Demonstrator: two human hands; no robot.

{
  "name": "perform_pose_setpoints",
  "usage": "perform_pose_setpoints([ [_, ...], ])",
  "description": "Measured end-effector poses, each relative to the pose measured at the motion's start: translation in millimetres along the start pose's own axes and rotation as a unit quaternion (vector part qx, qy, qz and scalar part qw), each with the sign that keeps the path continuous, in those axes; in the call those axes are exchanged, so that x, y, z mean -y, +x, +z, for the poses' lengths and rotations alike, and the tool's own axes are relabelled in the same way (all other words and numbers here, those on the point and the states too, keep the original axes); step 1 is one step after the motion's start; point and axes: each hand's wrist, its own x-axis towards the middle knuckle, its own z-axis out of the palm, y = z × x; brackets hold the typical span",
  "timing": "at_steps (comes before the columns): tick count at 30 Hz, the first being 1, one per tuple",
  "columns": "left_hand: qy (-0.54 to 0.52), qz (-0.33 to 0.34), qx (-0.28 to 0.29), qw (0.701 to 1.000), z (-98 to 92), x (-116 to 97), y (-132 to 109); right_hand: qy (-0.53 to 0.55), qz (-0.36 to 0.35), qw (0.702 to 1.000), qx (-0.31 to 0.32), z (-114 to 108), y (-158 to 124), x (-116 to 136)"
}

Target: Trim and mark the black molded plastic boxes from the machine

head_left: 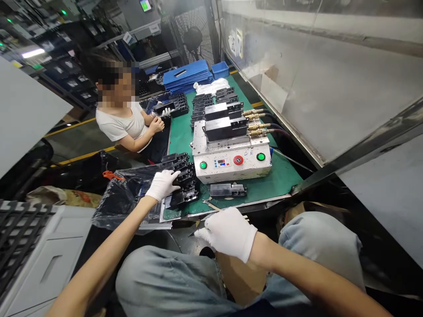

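Note:
My left hand point(163, 185), in a white glove, is at the near-left corner of the green table. Its thumb and fingers bend around the end of a black plastic part point(183, 178) in a row of similar long parts. My right hand point(228, 233), also gloved, is closed in front of the table edge, above my lap. A thin dark pointed tool point(192, 234) sticks out on its left side; the rest is hidden by the fist. Just beyond this hand, a single black part point(228, 190) lies lengthwise before the white machine point(231, 165).
Two black parts point(226, 128) sit on the machine, with brass-fitted hoses point(261, 131) at its right. More parts point(201, 108) and blue sheets point(188, 75) lie farther back. A co-worker point(122, 123) sits at the table's left side. A metal frame point(330, 167) borders the right.

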Motion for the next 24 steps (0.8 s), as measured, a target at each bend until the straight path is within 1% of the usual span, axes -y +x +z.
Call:
perform_pose_setpoints([
  [3,-0.073,-0.009,-0.024,0.997,-1.0,-3,-9,0.075,-0.004,0.997,-0.033,2,4,-8],
  [5,-0.138,-0.023,-0.066,0.988,-6.9,-9,-22,0.141,-0.027,0.987,-0.07,2,7,-14],
  [6,-0.173,-0.038,-0.1,0.979,-10.4,-14,-29,0.173,-0.038,0.98,-0.092,2,9,-16],
  [8,-0.233,-0.084,-0.191,0.95,-17.2,-30,-43,0.24,-0.043,0.958,-0.153,2,15,-17],
  [10,-0.269,-0.134,-0.281,0.912,-23.7,-54,-52,0.305,-0.033,0.924,-0.226,2,21,-12],
  [11,-0.301,-0.158,-0.325,0.882,-27.6,-69,-54,0.328,-0.025,0.908,-0.259,2,24,-8],
  [12,-0.345,-0.178,-0.363,0.847,-32.2,-85,-56,0.34,-0.017,0.896,-0.285,3,27,-4],
  [13,-0.422,-0.2,-0.409,0.784,-37.6,-100,-57,0.342,-0.012,0.889,-0.303,4,28,0],
  [14,-0.495,-0.212,-0.442,0.717,-43.6,-115,-57,0.335,-0.012,0.888,-0.315,5,30,5],
  [15,-0.545,-0.216,-0.462,0.665,-49.7,-127,-58,0.322,-0.012,0.89,-0.322,5,31,8],
  [16,-0.574,-0.219,-0.476,0.629,-55.4,-137,-59,0.306,-0.012,0.893,-0.328,6,32,12],
  [17,-0.569,-0.226,-0.482,0.627,-59.8,-144,-61,0.292,-0.013,0.896,-0.334,7,32,14],
  [18,-0.54,-0.238,-0.484,0.646,-62.6,-148,-63,0.281,-0.014,0.898,-0.337,8,33,16],
  [19,-0.501,-0.253,-0.481,0.673,-63.4,-150,-66,0.273,-0.015,0.9,-0.34,8,33,18],
  [21,-0.426,-0.285,-0.461,0.724,-59.3,-148,-73,0.264,-0.021,0.902,-0.342,10,34,20],
  [22,-0.405,-0.296,-0.445,0.742,-55.2,-146,-75,0.261,-0.026,0.902,-0.342,11,35,20],
  [24,-0.402,-0.304,-0.415,0.757,-45.8,-141,-79,0.259,-0.034,0.902,-0.344,11,36,20],
])
